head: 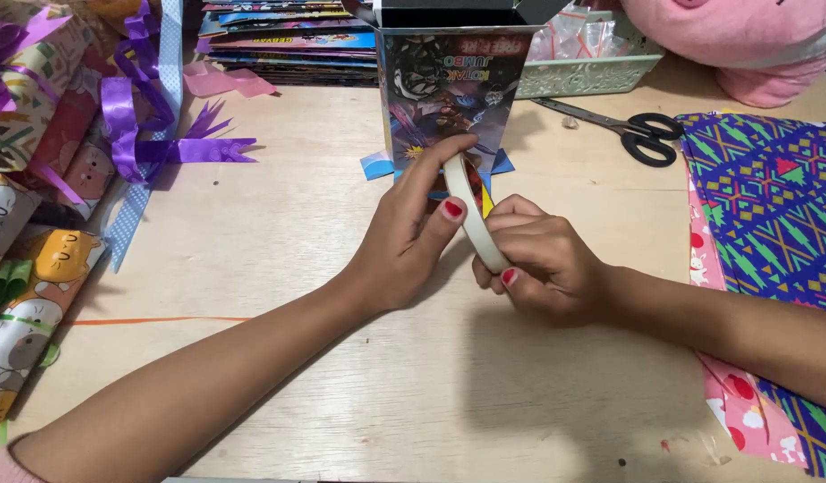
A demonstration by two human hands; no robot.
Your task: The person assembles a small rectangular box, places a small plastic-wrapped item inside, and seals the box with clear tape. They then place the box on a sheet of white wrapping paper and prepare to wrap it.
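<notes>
The fingers [449, 152] of the left hand [404, 237] pinch the top of a roll of tape [471, 219], while the right hand [543, 259] curls closed around its lower edge (nails painted red). The roll stands on edge above the wooden table [279, 233], just before a printed box [449, 89]; black-handled scissors [623, 130] lie beyond.

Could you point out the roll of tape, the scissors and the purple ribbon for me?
roll of tape [471, 224], head view, on its pale outer rim.
scissors [650, 136], head view, on the black handles.
purple ribbon [119, 116], head view, on a loop.
</notes>
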